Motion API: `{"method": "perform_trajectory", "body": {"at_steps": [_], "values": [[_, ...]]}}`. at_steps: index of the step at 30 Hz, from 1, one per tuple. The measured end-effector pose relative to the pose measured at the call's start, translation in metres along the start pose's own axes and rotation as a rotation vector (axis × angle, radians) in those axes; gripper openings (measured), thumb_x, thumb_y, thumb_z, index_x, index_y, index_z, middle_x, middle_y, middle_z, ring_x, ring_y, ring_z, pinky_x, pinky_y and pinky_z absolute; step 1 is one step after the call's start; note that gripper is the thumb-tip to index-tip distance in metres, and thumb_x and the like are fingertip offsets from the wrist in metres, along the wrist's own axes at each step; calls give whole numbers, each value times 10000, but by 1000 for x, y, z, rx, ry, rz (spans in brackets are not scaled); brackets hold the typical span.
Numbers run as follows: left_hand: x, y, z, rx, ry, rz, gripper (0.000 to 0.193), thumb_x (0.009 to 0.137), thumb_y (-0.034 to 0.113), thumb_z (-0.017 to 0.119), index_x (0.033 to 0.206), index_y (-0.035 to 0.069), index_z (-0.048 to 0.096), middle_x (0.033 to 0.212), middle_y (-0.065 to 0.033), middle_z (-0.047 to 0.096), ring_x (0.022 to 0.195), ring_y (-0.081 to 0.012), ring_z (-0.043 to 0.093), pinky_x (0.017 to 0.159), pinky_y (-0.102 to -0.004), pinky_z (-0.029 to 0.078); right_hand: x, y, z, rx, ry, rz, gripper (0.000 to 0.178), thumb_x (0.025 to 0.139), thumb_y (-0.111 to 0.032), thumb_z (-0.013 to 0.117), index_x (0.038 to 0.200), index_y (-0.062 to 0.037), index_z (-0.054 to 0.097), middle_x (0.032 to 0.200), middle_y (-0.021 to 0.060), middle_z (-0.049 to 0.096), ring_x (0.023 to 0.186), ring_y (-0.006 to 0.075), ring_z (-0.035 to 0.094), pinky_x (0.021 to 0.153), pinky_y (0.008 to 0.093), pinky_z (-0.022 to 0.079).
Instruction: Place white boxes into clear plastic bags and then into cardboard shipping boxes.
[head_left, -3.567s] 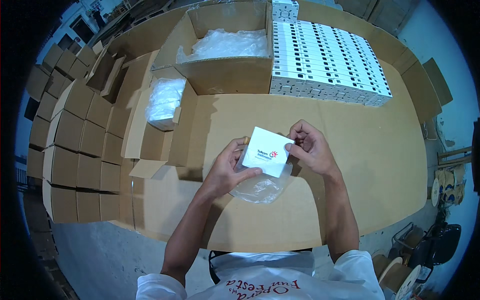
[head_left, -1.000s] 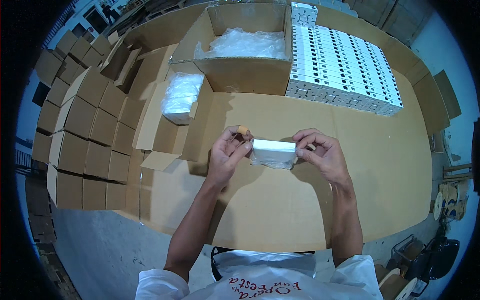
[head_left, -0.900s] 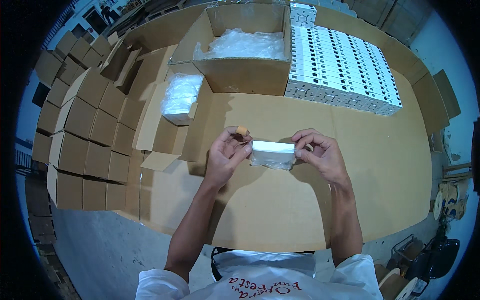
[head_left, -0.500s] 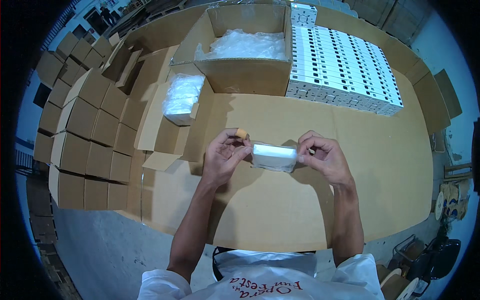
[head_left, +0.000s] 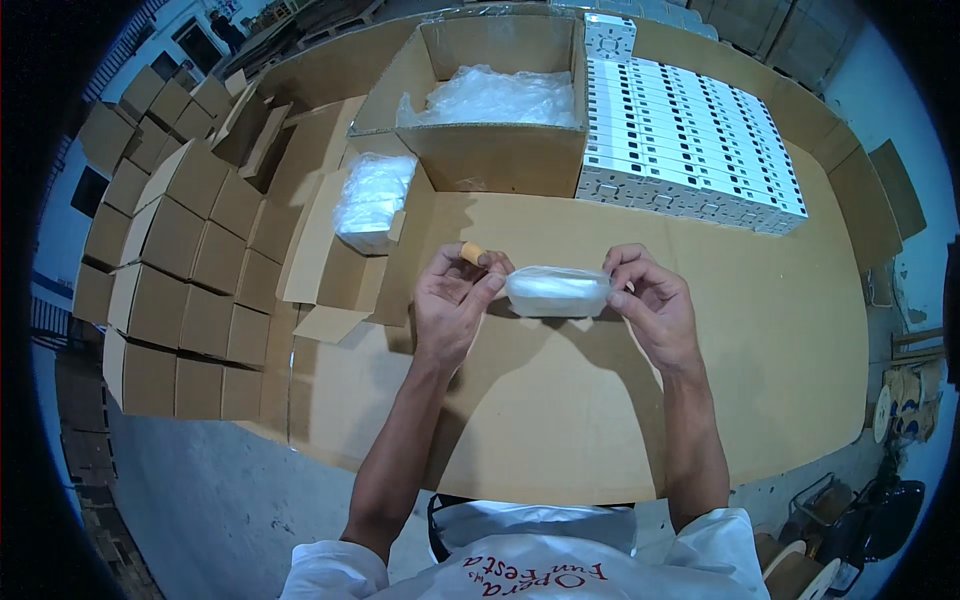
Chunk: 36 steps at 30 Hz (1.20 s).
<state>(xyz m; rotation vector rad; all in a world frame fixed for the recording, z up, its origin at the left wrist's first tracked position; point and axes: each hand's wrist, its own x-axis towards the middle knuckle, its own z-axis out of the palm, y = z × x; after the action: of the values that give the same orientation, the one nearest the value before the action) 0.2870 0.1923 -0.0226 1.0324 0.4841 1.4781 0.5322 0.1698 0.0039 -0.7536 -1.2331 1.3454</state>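
Between my hands is a white box-shaped item in a clear plastic bag [head_left: 556,290], held just above the cardboard sheet. My left hand [head_left: 452,305], with an orange wrap on one finger, pinches the bag's left end. My right hand [head_left: 655,310] grips the bag's right end between thumb and fingers. Beyond my left hand, an open small carton [head_left: 330,265] lies with several plastic-wrapped white items [head_left: 375,198] stacked in its far part.
A large open carton [head_left: 500,160] with clear plastic bags [head_left: 495,95] stands at the back. Right of it are rows of white blocks with dark square openings [head_left: 690,140]. Stacked brown cartons [head_left: 200,255] line the left. The cardboard worktop [head_left: 760,350] has a raised rim behind.
The bagged item has tilted, showing more of its plastic-covered side, and moved slightly up and right. My hands have shifted with it, still at both ends.
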Motion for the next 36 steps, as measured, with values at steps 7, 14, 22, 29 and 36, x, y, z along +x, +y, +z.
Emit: {"method": "perform_trajectory", "body": {"at_steps": [7,14,22,29,36], "values": [[1,-7,-7,31,4,14,379,880,-39,704,1204,14,516,1129,-104,620,1129,-238,614,1016,-377,499,2,14,5,6,67,1,256,844,13,735,1056,-57,610,1176,59,569,929,79,540,726,216,474],[-7,-3,-1,302,-106,-173,626,867,26,754,1400,-9,428,1237,-118,593,1180,-208,588,1044,-347,476,-3,20,18,-186,88,95,523,816,11,761,1303,-64,584,1124,47,615,881,71,555,725,209,464],[-19,6,-9,437,-68,-301,231,885,-31,695,1116,-35,690,1156,-123,662,1075,-161,624,911,-290,524,-8,17,6,-269,-28,98,236,858,44,679,1040,-79,765,1100,32,658,894,74,579,739,229,497],[-17,11,-15,722,-264,-28,229,791,-46,730,992,49,784,1114,-107,715,1195,-292,595,1009,-391,491,-8,12,0,-540,-95,-75,344,728,37,646,969,-144,812,1151,61,704,1069,199,571,854,318,526],[-15,7,-24,820,-353,-90,227,799,-30,737,1001,60,785,1165,-110,714,1312,-316,520,1057,-449,479,-6,20,-4,-713,-150,-88,393,662,26,650,979,-141,812,1181,32,716,1108,259,562,974,383,488]]}}
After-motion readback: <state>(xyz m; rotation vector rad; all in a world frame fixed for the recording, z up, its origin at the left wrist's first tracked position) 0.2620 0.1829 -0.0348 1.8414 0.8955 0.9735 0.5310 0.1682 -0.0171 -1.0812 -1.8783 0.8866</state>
